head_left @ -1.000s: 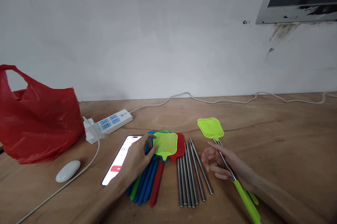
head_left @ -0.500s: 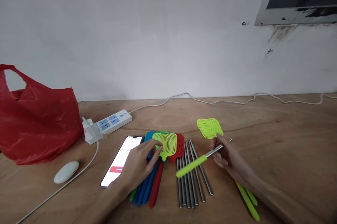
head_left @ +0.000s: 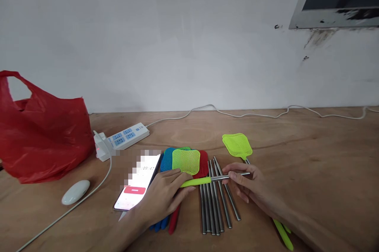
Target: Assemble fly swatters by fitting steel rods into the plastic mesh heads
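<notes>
Between both hands, a green-handled steel rod (head_left: 213,180) lies level: right hand (head_left: 251,185) pinches its metal end, left hand (head_left: 166,196) grips the green end, above loose rods (head_left: 214,204).

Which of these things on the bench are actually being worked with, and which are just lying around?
In use:
left hand and right hand holding a green-handled rod
swatter heads
steel rods
finished green swatter

Lying about:
phone
power strip
red bag
white mouse
</notes>
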Motion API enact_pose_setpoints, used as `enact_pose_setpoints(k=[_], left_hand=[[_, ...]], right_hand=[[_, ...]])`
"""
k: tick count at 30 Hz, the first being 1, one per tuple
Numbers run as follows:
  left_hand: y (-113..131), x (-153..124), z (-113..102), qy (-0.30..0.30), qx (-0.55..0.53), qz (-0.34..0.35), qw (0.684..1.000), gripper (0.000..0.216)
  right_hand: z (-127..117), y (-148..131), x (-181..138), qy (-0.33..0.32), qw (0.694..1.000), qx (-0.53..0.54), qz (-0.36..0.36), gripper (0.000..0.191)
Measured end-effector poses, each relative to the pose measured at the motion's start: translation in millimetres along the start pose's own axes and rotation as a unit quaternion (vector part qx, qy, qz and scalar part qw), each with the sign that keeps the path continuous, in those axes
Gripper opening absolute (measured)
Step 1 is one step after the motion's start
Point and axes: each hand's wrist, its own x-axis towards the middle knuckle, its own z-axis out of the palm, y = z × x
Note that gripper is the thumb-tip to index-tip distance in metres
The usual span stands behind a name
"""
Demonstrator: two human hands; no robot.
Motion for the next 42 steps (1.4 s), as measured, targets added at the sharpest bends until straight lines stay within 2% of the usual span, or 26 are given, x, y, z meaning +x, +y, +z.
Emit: enact_pose_setpoints(k=[3,10,12,14,15,16,18,19,20,21,22,24,27,29,31,34,36,37,39,42], left_hand=[[0,1,1,-0.011,0.022,0.010,1.000,0.028],[6,3,-1,-0.033,0.036,0.021,0.999,0.045],[12,3,-3,-0.060,0.010,-0.007,0.998,0.046],[16,3,-5,-0.092,-0.083,-0.080,0.989,0.049],[17,3,-6,-0.113,-0.161,-0.134,0.971,0.050],[16,3,-8,-0.137,-0.251,-0.193,0.939,0.052],[13,4,-13,-0.178,-0.418,-0.291,0.842,0.055],[11,4,-15,-0.184,-0.467,-0.319,0.804,0.056],[8,5,-17,-0.179,-0.497,-0.329,0.783,0.056],[6,5,-19,-0.162,-0.511,-0.327,0.779,0.056],[5,6,-19,-0.148,-0.516,-0.312,0.784,0.055],[6,8,-19,-0.137,-0.526,-0.271,0.794,0.050],[10,8,-14,-0.137,-0.562,-0.239,0.780,0.039],[13,7,-11,-0.113,-0.562,-0.237,0.784,0.039],[14,6,-11,-0.084,-0.510,-0.229,0.825,0.034],[15,6,-11,-0.048,-0.331,-0.198,0.921,0.041],[16,7,-10,-0.030,-0.235,-0.178,0.955,0.049],[16,7,-9,-0.026,-0.220,-0.174,0.960,0.050],[18,8,-6,-0.027,-0.264,-0.189,0.945,0.048],[19,8,-2,-0.039,-0.398,-0.240,0.885,0.036]], right_hand=[[0,1,1,0.008,1.000,0.017,-0.011,0.037],[5,7,0,0.041,0.993,0.062,-0.089,0.029],[9,8,-3,0.046,0.992,0.069,-0.098,0.029],[12,8,-5,0.062,0.989,0.076,-0.109,0.029],[13,7,-5,0.077,0.987,0.084,-0.117,0.029],[13,6,-5,0.098,0.983,0.098,-0.125,0.029],[7,0,-3,0.154,0.967,0.143,-0.143,0.031],[3,-3,-1,0.185,0.956,0.172,-0.151,0.034],[-2,-6,2,0.219,0.942,0.198,-0.162,0.037],[-7,-9,5,0.249,0.927,0.215,-0.179,0.039],[-12,-10,8,0.275,0.915,0.228,-0.190,0.040],[-17,-10,12,0.285,0.911,0.231,-0.187,0.041],[-13,-4,14,0.268,0.924,0.220,-0.162,0.041],[-8,-1,13,0.255,0.932,0.209,-0.149,0.041],[-4,0,11,0.249,0.938,0.195,-0.141,0.042],[-4,-3,9,0.244,0.942,0.182,-0.141,0.042],[-5,-4,8,0.236,0.944,0.179,-0.144,0.042],[-5,-4,8,0.231,0.946,0.178,-0.144,0.042],[-6,-4,7,0.225,0.948,0.172,-0.142,0.042],[-6,-3,6,0.220,0.951,0.165,-0.139,0.041]])
